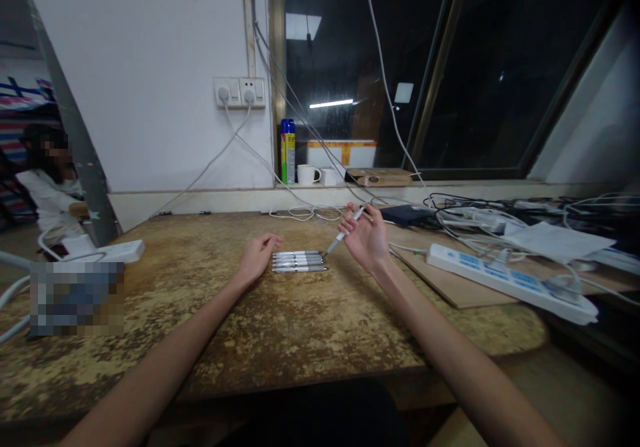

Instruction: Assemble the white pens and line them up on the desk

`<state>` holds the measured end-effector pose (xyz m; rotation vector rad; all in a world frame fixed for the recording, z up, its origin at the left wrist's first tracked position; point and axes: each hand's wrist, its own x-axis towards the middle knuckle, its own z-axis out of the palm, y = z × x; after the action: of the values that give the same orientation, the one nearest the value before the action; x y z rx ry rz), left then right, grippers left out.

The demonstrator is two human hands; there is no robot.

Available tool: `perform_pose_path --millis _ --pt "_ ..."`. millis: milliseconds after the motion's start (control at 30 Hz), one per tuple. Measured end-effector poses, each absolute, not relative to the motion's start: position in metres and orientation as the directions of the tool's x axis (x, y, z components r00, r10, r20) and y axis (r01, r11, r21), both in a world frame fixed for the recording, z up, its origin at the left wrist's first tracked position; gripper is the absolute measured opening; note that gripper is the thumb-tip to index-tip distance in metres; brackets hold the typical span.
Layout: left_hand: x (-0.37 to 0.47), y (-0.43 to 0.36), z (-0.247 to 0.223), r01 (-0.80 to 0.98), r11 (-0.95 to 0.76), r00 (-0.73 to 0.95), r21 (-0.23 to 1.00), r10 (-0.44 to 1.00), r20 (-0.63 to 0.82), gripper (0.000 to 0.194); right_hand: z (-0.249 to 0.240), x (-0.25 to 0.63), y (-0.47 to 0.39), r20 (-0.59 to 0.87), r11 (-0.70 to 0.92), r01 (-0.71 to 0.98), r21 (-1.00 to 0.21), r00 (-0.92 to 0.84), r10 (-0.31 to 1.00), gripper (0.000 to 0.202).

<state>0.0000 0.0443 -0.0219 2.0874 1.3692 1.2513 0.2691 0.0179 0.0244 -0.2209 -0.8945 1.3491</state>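
Several silver-and-white pens (299, 261) lie side by side in a row on the worn wooden table (280, 327). One more pen (343, 233) is in my right hand (369, 237), gripped between the fingers and tilted. Its lower tip points down to the left, close to the right ends of the row. At the row's left ends is my left hand (257, 259), fingers curled together and thumb near the index finger. No object shows in it.
A white power strip (510, 283) lies on a brown board (463, 293) at right, beside tangled cables (480, 213). On the sill stand a spray can (288, 152), a white mug (307, 174) and a cardboard box (380, 177). A person (50, 180) is at far left.
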Motion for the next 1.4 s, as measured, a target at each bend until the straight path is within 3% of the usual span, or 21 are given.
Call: perform_pose_path --millis 167,267,367,500,767,1100,1400 --pt "0.002 0.044 -0.022 0.506 -0.513 0.164 0.693 0.847 0.506 0.036 0.022 0.262 0.021 0.452 0.263 -0.688 -0.676 -0.106 0.886 0.012" --pt "0.004 0.044 -0.022 0.458 -0.531 0.186 0.713 0.842 0.507 0.033 0.014 0.260 0.025 0.433 0.282 -0.550 -0.786 -0.164 0.886 0.006" --pt "0.007 0.042 -0.021 0.361 -0.561 0.231 0.745 0.828 0.512 0.033 0.004 0.258 0.027 0.410 0.347 -0.268 -0.899 -0.231 0.882 0.025" --pt "0.011 0.037 -0.018 0.222 -0.535 0.318 0.815 0.830 0.459 0.038 -0.006 0.255 0.026 0.401 0.426 -0.014 -0.904 -0.367 0.839 0.034" --pt "0.022 0.024 -0.010 0.175 -0.503 0.474 0.847 0.797 0.375 0.040 -0.018 0.249 0.028 0.363 0.488 0.081 -0.869 -0.567 0.739 0.038" --pt "0.008 0.041 -0.020 0.267 -0.452 0.293 0.851 0.879 0.375 0.039 -0.012 0.269 0.039 0.292 0.421 0.298 -0.857 -0.392 0.873 0.030" --pt "0.001 0.042 -0.013 0.293 -0.427 0.310 0.855 0.889 0.338 0.043 -0.014 0.274 0.043 0.302 0.442 0.296 -0.847 -0.415 0.858 0.034"
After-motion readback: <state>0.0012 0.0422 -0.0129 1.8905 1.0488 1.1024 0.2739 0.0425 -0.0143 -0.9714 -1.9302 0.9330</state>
